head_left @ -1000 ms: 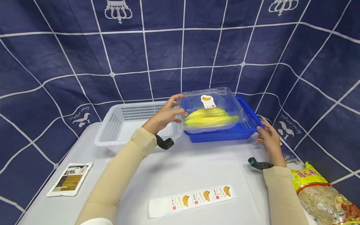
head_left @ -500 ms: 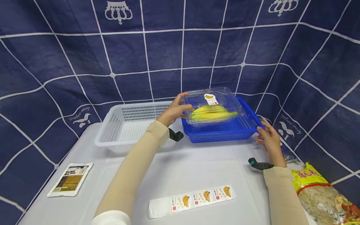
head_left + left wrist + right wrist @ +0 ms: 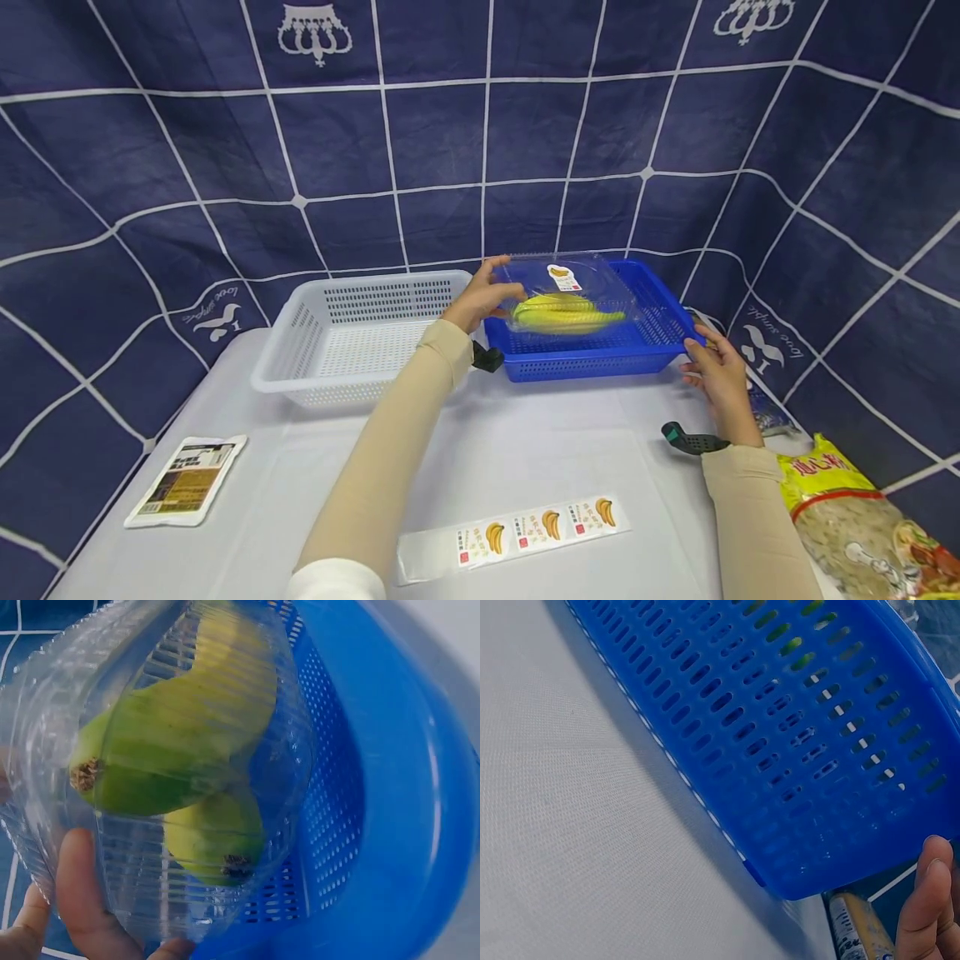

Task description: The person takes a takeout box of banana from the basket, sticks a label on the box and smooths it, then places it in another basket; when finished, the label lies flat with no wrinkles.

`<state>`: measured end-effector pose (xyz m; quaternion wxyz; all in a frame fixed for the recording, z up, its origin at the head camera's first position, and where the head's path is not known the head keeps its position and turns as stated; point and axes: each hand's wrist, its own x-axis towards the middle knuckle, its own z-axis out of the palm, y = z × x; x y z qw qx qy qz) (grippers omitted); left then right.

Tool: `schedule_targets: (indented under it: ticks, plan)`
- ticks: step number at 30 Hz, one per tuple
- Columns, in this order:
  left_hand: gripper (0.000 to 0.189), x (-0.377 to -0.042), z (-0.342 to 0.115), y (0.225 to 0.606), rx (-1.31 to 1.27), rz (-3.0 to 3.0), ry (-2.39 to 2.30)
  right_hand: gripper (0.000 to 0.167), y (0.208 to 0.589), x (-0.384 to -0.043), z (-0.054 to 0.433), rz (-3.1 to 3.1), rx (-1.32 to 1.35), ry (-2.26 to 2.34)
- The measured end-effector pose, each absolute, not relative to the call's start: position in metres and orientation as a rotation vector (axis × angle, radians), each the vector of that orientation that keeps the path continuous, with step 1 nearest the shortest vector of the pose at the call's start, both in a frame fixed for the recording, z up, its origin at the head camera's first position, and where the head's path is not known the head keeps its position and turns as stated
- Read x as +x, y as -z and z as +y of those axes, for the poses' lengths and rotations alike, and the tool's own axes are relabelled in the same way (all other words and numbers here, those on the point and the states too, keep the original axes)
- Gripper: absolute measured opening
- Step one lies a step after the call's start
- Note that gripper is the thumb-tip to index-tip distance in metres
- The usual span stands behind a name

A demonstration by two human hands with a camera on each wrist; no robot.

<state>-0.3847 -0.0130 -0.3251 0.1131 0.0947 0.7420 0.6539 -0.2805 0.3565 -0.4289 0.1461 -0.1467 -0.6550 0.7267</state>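
My left hand (image 3: 483, 298) grips the left end of a clear plastic clamshell box (image 3: 600, 279) that bears a banana sticker (image 3: 564, 277). Inside the box lie yellow-green bananas (image 3: 562, 315); the left wrist view shows two of their dark ends (image 3: 238, 864). The box is within the outline of a blue plastic basket (image 3: 600, 358), low over its perforated floor. At the basket's front right corner, my right hand (image 3: 718, 371) holds the rim between thumb and fingers. In the right wrist view, part of that hand (image 3: 930, 907) shows beside the basket's corner.
A white perforated basket (image 3: 300, 385) stands left of the blue one. A strip of banana stickers (image 3: 536, 533) lies at the front. A flat brown-and-white packet (image 3: 187, 481) is at left; a yellow pasta bag (image 3: 862, 517) lies at right. Blue gridded cloth (image 3: 435, 150) hangs behind.
My left hand has moved right and then down with the box of bananas, bringing it from above the blue basket's front left down into it. My right hand stays at the rim.
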Motion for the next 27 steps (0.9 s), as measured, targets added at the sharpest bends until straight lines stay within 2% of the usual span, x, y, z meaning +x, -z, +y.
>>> schedule_targets:
  ticks: [7, 16, 27]
  plan:
    - [0.086, -0.382, -0.002, 0.331, 0.248, 2.261, -1.870, 0.046, 0.429, -0.281, 0.356, -1.855, -0.403, -2.092]
    - [0.082, -0.381, 0.007, 0.336, 0.294, 2.267, -1.816, 0.048, 0.429, -0.279, 0.355, -1.842, -0.375, -2.110]
    - [0.087, -0.383, 0.014, 0.346, 0.279, 2.292, -1.785, 0.048, 0.428, -0.279, 0.354, -1.871, -0.417, -2.076]
